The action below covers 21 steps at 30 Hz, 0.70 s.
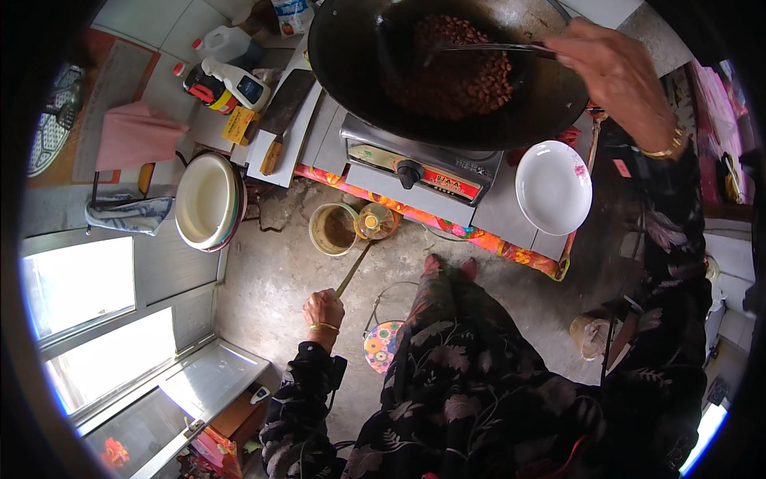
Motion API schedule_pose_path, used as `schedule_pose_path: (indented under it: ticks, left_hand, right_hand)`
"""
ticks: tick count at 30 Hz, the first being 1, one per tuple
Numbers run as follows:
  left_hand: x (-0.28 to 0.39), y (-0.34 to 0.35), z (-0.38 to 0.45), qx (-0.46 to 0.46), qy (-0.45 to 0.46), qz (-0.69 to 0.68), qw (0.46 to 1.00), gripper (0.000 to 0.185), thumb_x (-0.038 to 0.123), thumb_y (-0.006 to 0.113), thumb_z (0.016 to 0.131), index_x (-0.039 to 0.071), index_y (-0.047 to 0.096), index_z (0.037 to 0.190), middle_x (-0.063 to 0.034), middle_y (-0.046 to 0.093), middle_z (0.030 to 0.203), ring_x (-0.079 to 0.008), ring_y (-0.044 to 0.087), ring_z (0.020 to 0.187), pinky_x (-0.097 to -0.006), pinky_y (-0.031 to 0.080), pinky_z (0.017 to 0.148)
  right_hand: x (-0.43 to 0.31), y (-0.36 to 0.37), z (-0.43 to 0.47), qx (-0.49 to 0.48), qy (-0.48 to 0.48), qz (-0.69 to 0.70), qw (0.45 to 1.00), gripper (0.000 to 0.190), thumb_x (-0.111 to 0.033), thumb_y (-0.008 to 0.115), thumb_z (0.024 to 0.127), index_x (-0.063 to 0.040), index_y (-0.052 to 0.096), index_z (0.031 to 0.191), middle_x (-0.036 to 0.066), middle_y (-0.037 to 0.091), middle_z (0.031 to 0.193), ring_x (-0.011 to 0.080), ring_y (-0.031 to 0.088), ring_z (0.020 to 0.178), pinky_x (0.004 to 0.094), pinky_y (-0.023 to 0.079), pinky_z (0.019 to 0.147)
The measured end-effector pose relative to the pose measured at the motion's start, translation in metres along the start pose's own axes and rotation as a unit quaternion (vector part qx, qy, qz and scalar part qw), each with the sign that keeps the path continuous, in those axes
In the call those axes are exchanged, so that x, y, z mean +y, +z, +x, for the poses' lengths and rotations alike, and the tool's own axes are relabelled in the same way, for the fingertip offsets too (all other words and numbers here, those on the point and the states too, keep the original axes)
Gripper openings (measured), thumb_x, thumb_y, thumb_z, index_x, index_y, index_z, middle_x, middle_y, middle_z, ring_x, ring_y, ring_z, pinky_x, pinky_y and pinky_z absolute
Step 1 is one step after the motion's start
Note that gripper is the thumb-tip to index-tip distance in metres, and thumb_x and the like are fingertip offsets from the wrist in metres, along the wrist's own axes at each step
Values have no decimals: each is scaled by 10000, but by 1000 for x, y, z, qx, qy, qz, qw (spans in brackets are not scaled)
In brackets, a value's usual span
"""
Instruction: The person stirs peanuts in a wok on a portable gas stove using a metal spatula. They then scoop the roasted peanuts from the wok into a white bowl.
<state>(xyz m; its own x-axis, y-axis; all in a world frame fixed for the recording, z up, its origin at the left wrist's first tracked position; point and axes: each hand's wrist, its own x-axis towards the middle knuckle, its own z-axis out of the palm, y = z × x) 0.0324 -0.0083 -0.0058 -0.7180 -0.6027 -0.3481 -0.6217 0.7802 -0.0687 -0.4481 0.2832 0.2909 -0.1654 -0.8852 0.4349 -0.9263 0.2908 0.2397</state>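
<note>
My right hand [622,78] grips the handle of a metal spatula [485,47] above a large dark wok [359,102]. The spatula's far end reaches in among reddish-brown peanuts [473,90], where it is hard to make out. Under the wok stands a gas stove [419,158] with a black knob. Down at my left side, my left hand [324,309] is closed around a thin stick [353,269] that slants away toward the floor. A white oval bowl [553,188] with a pink flower print sits on the tiled counter, right of the stove.
A cleaver [284,114] lies on a white board [305,126] left of the wok, beside bottles [242,84]. Stacked basins [206,200] are at the left. On the floor are a bucket [334,229], an oil jug [376,221] and a flowered stool [382,346].
</note>
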Motion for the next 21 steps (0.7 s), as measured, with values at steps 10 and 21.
schedule_pose_path:
  ticks: [10,21]
  left_hand:
    - [1,-13,10,-32,0,-9,999,181,210,598,823,122,755,806,-163,699,758,-389,695,733,-490,570,679]
    - [5,-12,7,-20,4,-6,1000,172,200,603,810,116,753,795,-163,696,749,-392,694,734,-489,570,684]
  right_hand:
    - [18,-71,-47,-73,62,-36,995,174,-88,688,887,-79,699,1060,87,671,1021,245,666,882,347,531,724]
    - [-18,-3,23,19,104,-80,991,44,-85,650,822,-87,663,864,89,571,758,290,602,732,418,464,620]
